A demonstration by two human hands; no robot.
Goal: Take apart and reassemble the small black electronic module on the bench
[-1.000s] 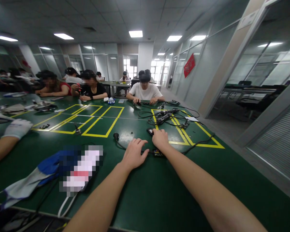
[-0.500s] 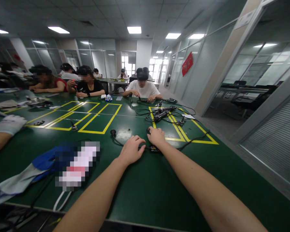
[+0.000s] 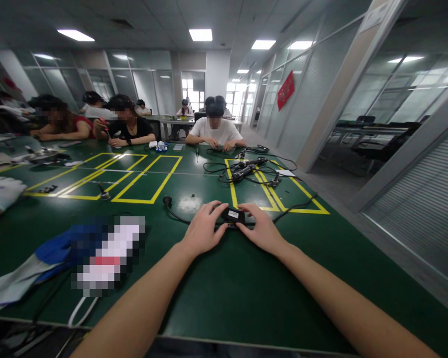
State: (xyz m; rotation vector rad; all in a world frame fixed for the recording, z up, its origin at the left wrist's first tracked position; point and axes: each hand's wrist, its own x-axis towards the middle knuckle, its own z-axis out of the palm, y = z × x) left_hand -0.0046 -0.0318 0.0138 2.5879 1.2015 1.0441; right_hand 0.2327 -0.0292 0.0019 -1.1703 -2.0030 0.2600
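On the near side of the green table (image 3: 239, 303), at eight o'clock from the person's hands, I can see a blue and grey glove (image 3: 17, 283) beside a pale, blurred-out object (image 3: 108, 258) with a white strap (image 3: 78, 309) at its near end. At the centre of the clock, the person's left hand (image 3: 204, 228) and right hand (image 3: 260, 227) bracket a small black cover (image 3: 234, 215) bearing a white label; each pinches an end of it between thumb and fingers, though how firmly I cannot tell. It is tipped up, just over a little circuit board (image 3: 231, 225), which is mostly hidden. The cover looks to me like light, stiff plastic, rather smooth, so it could slip from a casual hold; its two short ends seem the best places to grip. The board I would judge fragile, better taken by its rim than by its parts. A black cord leads out towards nine o'clock, bending up to a plug (image 3: 167, 201), and another cord (image 3: 294, 211) trails off towards two. Farther out, at twelve, lies a tangle of dark adapters and leads (image 3: 246, 170), and beyond it a co-worker in white (image 3: 216, 132) bends over small work.
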